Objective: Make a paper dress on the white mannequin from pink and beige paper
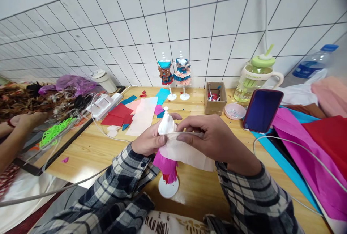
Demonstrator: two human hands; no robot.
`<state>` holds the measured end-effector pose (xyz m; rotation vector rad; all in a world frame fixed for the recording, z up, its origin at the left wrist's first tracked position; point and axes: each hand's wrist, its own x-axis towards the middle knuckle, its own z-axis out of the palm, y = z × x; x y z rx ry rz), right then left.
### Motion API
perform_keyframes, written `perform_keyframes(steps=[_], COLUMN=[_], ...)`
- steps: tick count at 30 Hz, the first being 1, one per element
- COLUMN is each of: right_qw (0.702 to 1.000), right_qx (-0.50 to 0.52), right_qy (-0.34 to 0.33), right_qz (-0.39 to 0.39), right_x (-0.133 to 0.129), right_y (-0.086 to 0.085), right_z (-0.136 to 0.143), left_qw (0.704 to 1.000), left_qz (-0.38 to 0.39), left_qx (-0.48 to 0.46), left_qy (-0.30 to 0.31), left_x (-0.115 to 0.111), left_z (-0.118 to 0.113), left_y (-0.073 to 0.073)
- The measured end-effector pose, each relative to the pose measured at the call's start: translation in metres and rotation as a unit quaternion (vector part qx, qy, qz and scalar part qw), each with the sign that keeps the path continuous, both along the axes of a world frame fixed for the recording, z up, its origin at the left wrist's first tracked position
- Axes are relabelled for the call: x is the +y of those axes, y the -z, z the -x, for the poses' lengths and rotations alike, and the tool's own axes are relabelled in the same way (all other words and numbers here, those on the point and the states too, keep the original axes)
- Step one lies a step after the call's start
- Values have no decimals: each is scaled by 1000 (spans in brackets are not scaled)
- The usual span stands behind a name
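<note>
A small white dress form (167, 123) stands in front of me on a round white base (168, 187). Magenta material (166, 161) with red beneath it hangs from its lower half as a skirt. Around its waist lies a pale cream strip (189, 150) that trails off to the right. My left hand (149, 137) wraps round the form, its thumb pressing the strip against the waist. The fingers of my right hand (204, 132) pinch the strip's upper edge just right of the form. Part of the form's torso is hidden behind my hands.
Two dressed miniature forms (165, 73) stand by the tiled wall. Red, cream and blue sheets (118, 114) lie behind my left hand. A cardboard box (215, 98), pink dish (235, 111), phone (262, 111) and green-lidded bottle (253, 78) stand right. Another person's arm (20, 136) reaches in at left.
</note>
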<state>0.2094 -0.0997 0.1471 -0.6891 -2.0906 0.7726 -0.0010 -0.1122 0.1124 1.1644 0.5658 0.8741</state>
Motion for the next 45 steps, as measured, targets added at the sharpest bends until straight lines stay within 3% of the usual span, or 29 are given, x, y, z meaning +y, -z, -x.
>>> perform_keyframes(steps=[5, 12, 16, 21, 24, 29, 35, 40, 45], right_qw=[999, 999, 999, 998, 995, 989, 990, 989, 985], right_qx=[-17, -26, -3, 49, 74, 89, 67, 75, 81], right_qy=[-12, -10, 22, 43, 46, 9, 13, 23, 45], right_qz=[40, -31, -26, -14, 37, 122, 120, 126, 147], right_x=[3, 7, 3, -4, -6, -5, -3, 1, 5], right_y=[-1, 4, 1, -5, -4, 0, 1, 7, 5], right_z=[-6, -7, -4, 2, 4, 6, 8, 10, 6], left_qw=[1000, 997, 994, 996, 998, 1000, 999, 998, 994], left_qz=[1, -67, -77, -64, -44, 13, 26, 10, 6], left_qx=[-14, 37, 82, 55, 28, -17, -22, 39, 32], left_qy=[-6, 17, 2, -40, -47, -19, 22, -42, -101], left_x=[2, 9, 10, 8, 6, 3, 0, -1, 2], left_z=[2, 11, 17, 15, 12, 11, 10, 1, 4], left_y=[1, -6, -9, -9, -8, -8, -8, -13, -21])
